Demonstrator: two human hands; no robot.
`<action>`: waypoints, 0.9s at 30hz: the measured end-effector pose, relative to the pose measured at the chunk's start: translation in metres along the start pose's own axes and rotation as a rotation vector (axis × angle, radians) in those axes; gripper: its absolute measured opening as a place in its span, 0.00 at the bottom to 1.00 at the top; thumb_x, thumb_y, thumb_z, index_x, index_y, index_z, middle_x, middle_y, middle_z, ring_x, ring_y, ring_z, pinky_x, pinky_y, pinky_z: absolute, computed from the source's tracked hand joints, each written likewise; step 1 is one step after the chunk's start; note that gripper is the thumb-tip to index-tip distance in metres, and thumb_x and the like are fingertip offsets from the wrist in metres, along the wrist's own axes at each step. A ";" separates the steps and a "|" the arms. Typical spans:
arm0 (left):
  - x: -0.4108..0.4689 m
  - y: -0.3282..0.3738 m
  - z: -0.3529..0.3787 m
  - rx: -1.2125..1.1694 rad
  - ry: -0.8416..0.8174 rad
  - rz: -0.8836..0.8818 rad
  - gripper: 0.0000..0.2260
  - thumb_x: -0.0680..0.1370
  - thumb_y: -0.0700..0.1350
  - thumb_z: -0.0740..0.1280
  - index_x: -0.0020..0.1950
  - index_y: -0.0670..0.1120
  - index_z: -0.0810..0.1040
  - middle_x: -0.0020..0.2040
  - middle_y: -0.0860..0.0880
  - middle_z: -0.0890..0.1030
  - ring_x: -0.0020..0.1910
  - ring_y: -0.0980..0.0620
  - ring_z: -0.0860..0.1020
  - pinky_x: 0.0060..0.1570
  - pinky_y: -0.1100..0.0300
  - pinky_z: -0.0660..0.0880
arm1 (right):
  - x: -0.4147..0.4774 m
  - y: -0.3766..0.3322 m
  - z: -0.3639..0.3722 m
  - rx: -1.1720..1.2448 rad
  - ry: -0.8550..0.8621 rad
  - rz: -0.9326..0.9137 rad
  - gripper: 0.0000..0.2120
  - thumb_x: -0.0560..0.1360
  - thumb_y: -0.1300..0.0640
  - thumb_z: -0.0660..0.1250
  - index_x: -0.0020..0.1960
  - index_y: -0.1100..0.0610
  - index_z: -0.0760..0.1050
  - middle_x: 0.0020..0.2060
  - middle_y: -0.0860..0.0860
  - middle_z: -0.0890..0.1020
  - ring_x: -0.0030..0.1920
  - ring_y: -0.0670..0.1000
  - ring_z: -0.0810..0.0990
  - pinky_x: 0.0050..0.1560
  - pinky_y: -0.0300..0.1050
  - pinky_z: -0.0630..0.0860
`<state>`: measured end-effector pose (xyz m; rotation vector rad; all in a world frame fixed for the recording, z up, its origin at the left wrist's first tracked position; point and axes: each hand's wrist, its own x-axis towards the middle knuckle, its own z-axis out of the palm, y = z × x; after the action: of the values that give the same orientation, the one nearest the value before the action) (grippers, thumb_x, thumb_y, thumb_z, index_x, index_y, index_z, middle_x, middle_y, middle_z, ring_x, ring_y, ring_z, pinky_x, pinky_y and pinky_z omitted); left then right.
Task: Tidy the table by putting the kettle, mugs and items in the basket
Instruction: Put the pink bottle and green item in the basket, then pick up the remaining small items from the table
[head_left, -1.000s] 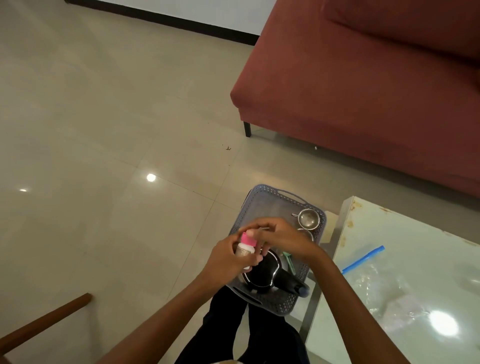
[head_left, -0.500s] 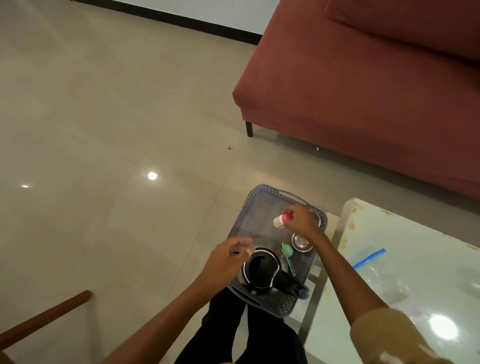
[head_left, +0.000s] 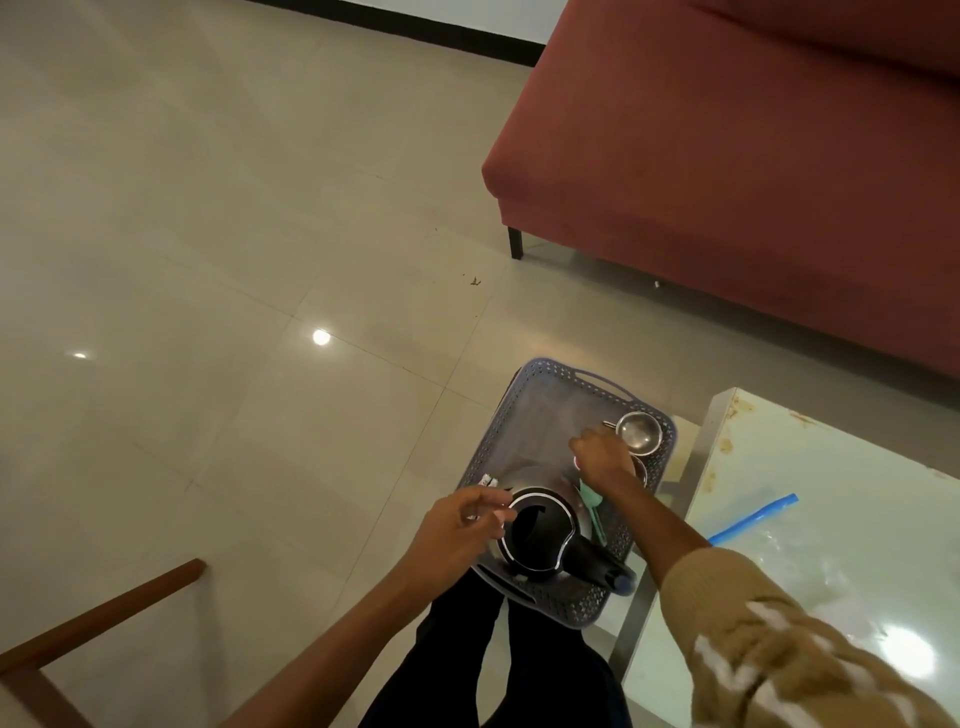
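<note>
Head view of a tidying task near its end. The grey perforated basket (head_left: 496, 436) is seen at lower centre of the frame, just beside the edge of the pale surface (head_left: 841, 587) at lower right. The black kettle (head_left: 537, 540) is already placed in the basket's near end, with a green utensil (head_left: 592, 501) beside it; a steel mug (head_left: 640, 432) is set in the far right corner, and a second mug (head_left: 642, 472) is partly hidden just below it. The right hand (head_left: 597, 457) is lowered into the basket next to the mugs with its fingers bent downward; whether anything is held in it cannot be told. The left hand (head_left: 457, 530) is held over the basket's left rim beside the kettle, its fingers loosely spread and nothing evidently gripped. On the surface a clear bag with a blue strip (head_left: 753, 519) is seen, which is judged to be the only item left to be gathered.
</note>
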<state>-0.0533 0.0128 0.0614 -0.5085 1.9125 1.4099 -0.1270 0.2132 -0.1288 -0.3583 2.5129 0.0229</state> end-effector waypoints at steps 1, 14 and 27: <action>0.000 0.001 0.001 0.000 0.002 0.002 0.05 0.77 0.41 0.65 0.49 0.50 0.78 0.52 0.43 0.83 0.42 0.52 0.80 0.45 0.59 0.75 | -0.001 0.001 0.000 0.027 -0.004 0.011 0.14 0.75 0.65 0.59 0.59 0.59 0.74 0.58 0.57 0.76 0.61 0.58 0.73 0.56 0.50 0.73; -0.016 0.018 0.012 -0.030 0.023 0.023 0.06 0.78 0.40 0.63 0.52 0.48 0.77 0.51 0.47 0.83 0.45 0.54 0.81 0.43 0.63 0.76 | -0.077 0.017 -0.049 1.148 0.254 0.318 0.15 0.68 0.70 0.67 0.54 0.63 0.78 0.50 0.59 0.81 0.49 0.54 0.79 0.46 0.38 0.69; -0.089 -0.008 0.046 0.116 -0.051 0.176 0.12 0.78 0.34 0.60 0.60 0.37 0.75 0.53 0.40 0.80 0.39 0.54 0.77 0.33 0.70 0.73 | -0.242 -0.062 -0.059 1.392 0.382 0.207 0.07 0.73 0.65 0.67 0.50 0.61 0.79 0.37 0.53 0.80 0.28 0.45 0.77 0.26 0.27 0.70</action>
<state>0.0264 0.0456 0.1135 -0.2514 2.0232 1.3970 0.0469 0.2080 0.0601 0.5092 2.2372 -1.7041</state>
